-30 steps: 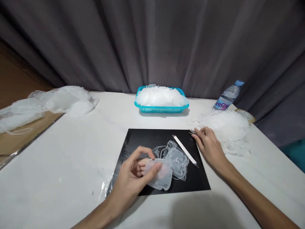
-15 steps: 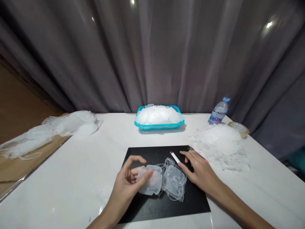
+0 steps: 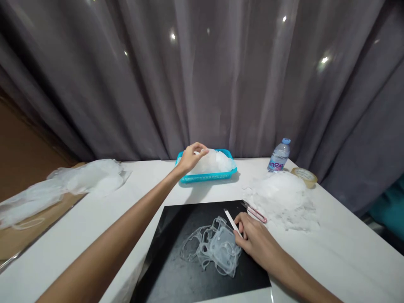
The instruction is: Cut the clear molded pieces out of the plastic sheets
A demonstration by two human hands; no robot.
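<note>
My left hand is stretched far out over the blue basket, which is heaped with translucent white plastic pieces. Its fingers are curled down on one such piece at the top of the heap. My right hand rests on the black mat, its fingers closed round the lower end of a thin white strip tool. Just left of that hand, a small cluster of clear plastic pieces and trimmed outlines lies on the mat.
Pink snips lie at the mat's far right corner. A mound of white plastic scraps sits to the right, with a water bottle and a tape roll behind it. Crumpled plastic bags lie at the left. A grey curtain hangs behind the table.
My left hand has lifted the plastic piece off the mat and carried it forward to the basket. My right hand has moved from the mat's corner onto the white strip tool.
</note>
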